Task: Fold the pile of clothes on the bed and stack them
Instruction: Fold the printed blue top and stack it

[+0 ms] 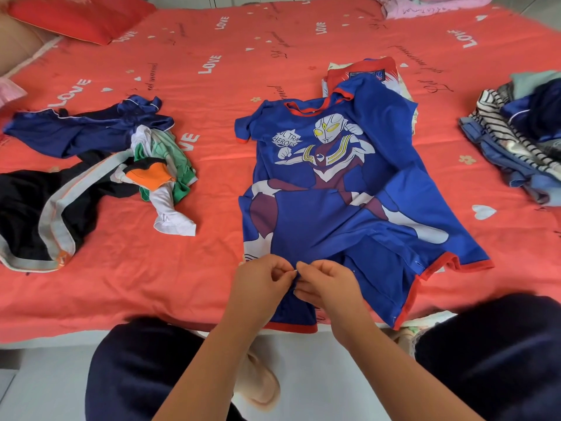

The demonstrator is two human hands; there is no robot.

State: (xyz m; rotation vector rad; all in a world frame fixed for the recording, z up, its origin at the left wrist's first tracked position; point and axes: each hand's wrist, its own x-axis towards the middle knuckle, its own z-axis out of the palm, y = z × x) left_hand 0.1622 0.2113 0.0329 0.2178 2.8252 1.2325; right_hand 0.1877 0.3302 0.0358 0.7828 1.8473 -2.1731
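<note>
Both hands, left (261,278) and right (326,284), fingers curled, pinching blue shirt (349,189) hem.

The shirt (334,183) (blue, red trim, printed hero figure) lies front-up on the bed (212,101), collar farthest from the person. The left hand (261,278) and right hand (328,284) pinch its fabric near the lower edge, fingertips close together. A loose pile (91,165) lies to the left. A folded stack (364,72) sits partly under the far shoulder.

blue hero-print shirt (349,183) lay face-up, rumpled, centre of bed (212,101), hem at near edge | unfolded dark-and-green heap (91,177) lay left | folded red stack (364,72) sat behind its collar | striped pile (516,141) lay right
</note>
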